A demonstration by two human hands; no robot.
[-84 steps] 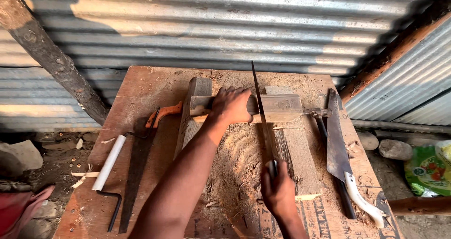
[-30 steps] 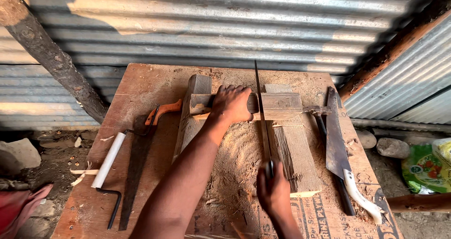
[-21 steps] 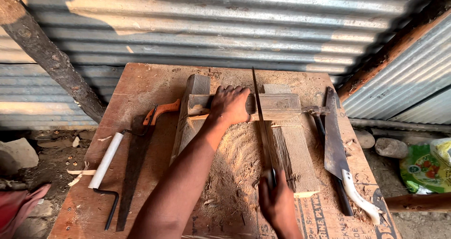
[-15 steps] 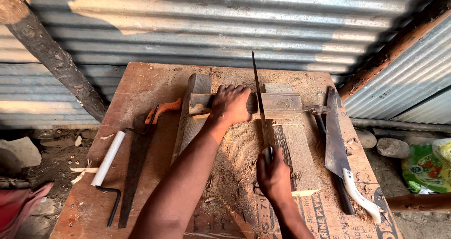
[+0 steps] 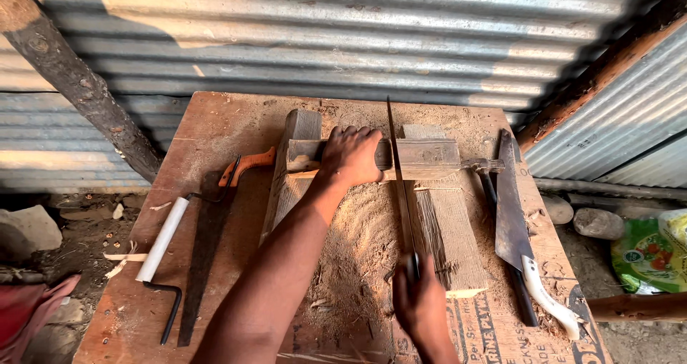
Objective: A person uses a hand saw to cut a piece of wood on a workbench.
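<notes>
A short squared wooden block (image 5: 418,158) lies crosswise near the far middle of the bench (image 5: 215,128), resting across two longer timbers (image 5: 293,171) that run toward the viewer. The block is weathered grey-brown with a paler lower edge, and loose sawdust (image 5: 358,235) spreads over the bench just in front of it. A thin saw blade (image 5: 398,178) stands on edge across the block, its tip pointing toward the corrugated metal wall (image 5: 343,42).

The left hand (image 5: 352,155) lies palm down on the block just left of the blade, arm stretched forward from the lower edge of the view, fingers (image 5: 356,133) slightly spread and curled over the far edge, pressing the block down. The right hand (image 5: 422,307) sits low and near, back of the hand up, its fingers closed around the saw's handle, which the hand hides.

Left of the timbers lie a second saw with an orange handle (image 5: 247,165), a white tube (image 5: 163,239) and a bent black rod (image 5: 168,314). To the right lie a hammer (image 5: 490,181) and a broad blade with a white handle (image 5: 519,228).
</notes>
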